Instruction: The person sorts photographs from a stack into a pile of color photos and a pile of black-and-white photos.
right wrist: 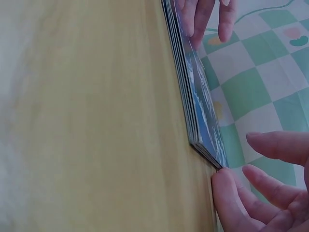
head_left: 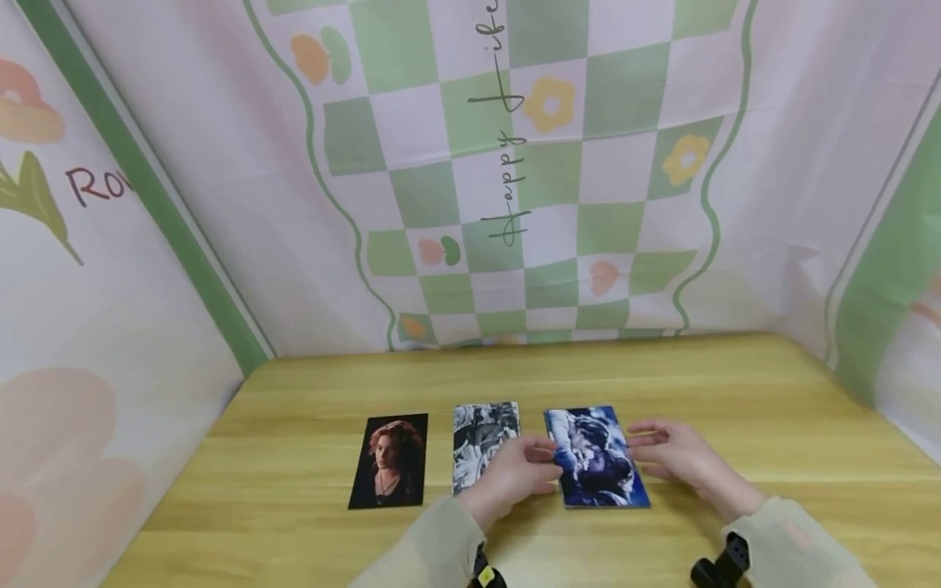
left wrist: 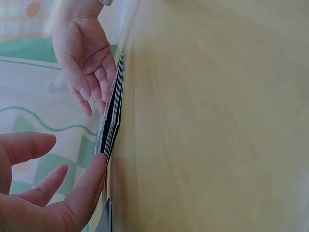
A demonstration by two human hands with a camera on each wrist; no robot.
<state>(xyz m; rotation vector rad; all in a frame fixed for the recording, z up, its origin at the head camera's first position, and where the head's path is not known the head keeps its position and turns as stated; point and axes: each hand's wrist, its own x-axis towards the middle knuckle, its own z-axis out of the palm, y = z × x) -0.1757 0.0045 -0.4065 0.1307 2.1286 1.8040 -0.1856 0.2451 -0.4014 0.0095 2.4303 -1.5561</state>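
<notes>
The fingers of the left hand (head_left: pixel 512 475) are held loosely extended and spread, with a fingertip set against the left edge of the blue-toned photo stack (head_left: pixel 597 457). The fingers of the right hand (head_left: pixel 680 457) are likewise parted and only gently bent, the stack's right edge being met by a fingertip. Nothing is gripped by either hand; the stack is merely flanked and touched from both sides.

The stack is laid flat on the wooden table (head_left: pixel 323 392), at the right of the row. Several layers are seen in its edge from both wrist views, and thin dark gaps are shown between some of them. The step in hand is judged to be the squaring of this stack. For the next move, light, even inward pressure from both sides seems to be called for, so that the layers are lined up without being bent or slid askew.

To the left, a black-and-white picture (head_left: pixel 470 441) is partly covered by the left hand and wrist; whether it is a single sheet cannot be told. Farther left, a dark portrait picture (head_left: pixel 390 461) is laid apart. Beyond the table's far edge, a green-checked cloth (head_left: pixel 481 290) is hung.
</notes>
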